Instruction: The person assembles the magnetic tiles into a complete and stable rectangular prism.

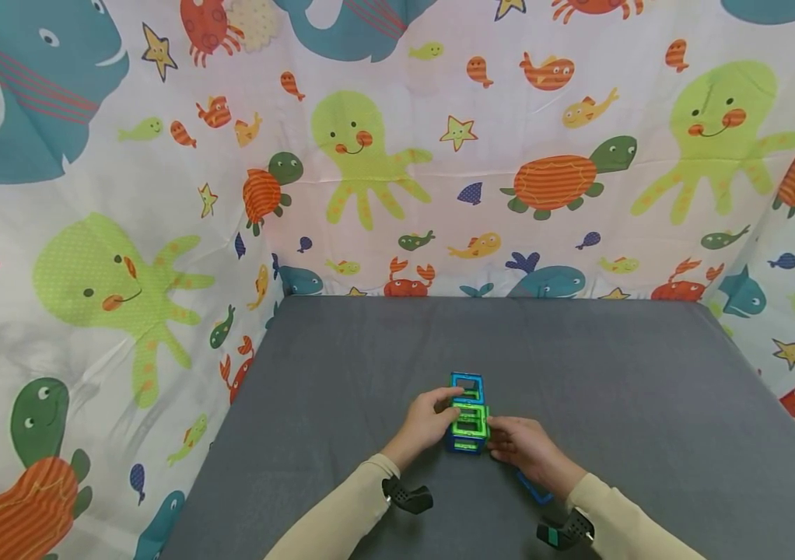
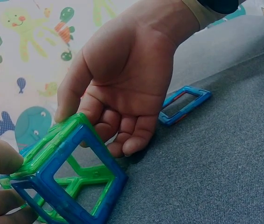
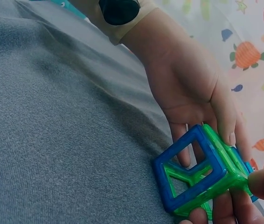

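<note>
A small cube of magnetic tile frames, green on top with dark blue on the side facing me, stands on the grey table. My left hand holds its left side, thumb on the top edge. From the right, my right hand grips the opposite side; the left wrist view shows its thumb at a green top edge and its other fingers curled lower down. A light blue square tile adjoins the cube's far side. Beside my right hand a loose blue tile lies flat, partly covered by that hand in the head view.
Grey cloth covers the table and has folds visible in the right wrist view. A curtain printed with sea animals hangs along the back, left and right edges. Both wrists wear black bands.
</note>
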Demonstrator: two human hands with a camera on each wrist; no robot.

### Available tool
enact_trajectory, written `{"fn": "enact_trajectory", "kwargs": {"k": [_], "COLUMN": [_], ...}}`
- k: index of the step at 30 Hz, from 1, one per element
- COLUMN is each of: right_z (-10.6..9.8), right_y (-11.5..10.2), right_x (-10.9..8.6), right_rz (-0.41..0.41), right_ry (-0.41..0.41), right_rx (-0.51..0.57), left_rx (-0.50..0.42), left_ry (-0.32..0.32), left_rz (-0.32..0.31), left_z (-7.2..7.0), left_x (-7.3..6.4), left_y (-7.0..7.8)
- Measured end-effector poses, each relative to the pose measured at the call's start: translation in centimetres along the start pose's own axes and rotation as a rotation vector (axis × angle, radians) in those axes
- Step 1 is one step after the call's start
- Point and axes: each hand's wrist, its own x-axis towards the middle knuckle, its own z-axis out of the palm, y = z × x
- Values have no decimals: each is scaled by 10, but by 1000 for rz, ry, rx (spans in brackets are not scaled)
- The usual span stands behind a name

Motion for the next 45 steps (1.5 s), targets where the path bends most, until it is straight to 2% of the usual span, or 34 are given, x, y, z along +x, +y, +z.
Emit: {"fn": "enact_trajectory", "kwargs": {"k": [12, 28, 37, 41, 45], "right_z": [3, 1, 1, -3, -16], "right_y": [-1, 0, 1, -3, -11], "right_x": [-1, -1, -2, -5, -9], "right_rz": [27, -27, -41, -59, -99], "right_ry": [39, -1, 25, 44, 64], "right_rx": [-5, -82, -85, -103, -161], "left_rx": [2, -12, -22, -29, -29], "left_ry": [-1, 2, 8, -3, -10], "left_rz": [1, -2, 6, 9, 16], "left_z": [1, 1, 2, 2, 0], "left_x": [0, 1, 2, 1, 0], "left_y": [-2, -3, -4, -4, -5]}}
